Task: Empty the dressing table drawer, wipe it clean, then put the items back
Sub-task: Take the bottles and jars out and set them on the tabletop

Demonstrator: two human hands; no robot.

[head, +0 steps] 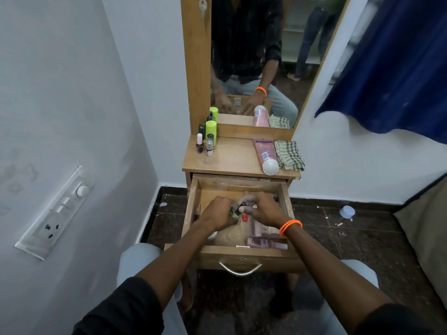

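The wooden drawer [246, 253] of the dressing table is pulled out towards me. Both hands are inside it. My left hand [217, 216] is closed around a small green bottle [234, 213] with a dark cap. My right hand [262, 209] grips a small dark-capped bottle [242, 205] beside it. A tiny red bottle [244, 217] lies between my wrists. Pinkish boxes [264, 243] and clear plastic sit at the drawer's near right. On the tabletop [232, 158] stand a lime-green can [211, 129] and small bottles [204, 145] at left, a pink tube [264, 155] and a checked cloth [289, 154] at right.
A mirror [256, 56] rises behind the tabletop. The wall with a switchboard [55, 213] is close on the left. A blue curtain [391, 66] hangs at right, a cushion edge [425, 228] below it. A small white cup [347, 211] lies on the dark floor.
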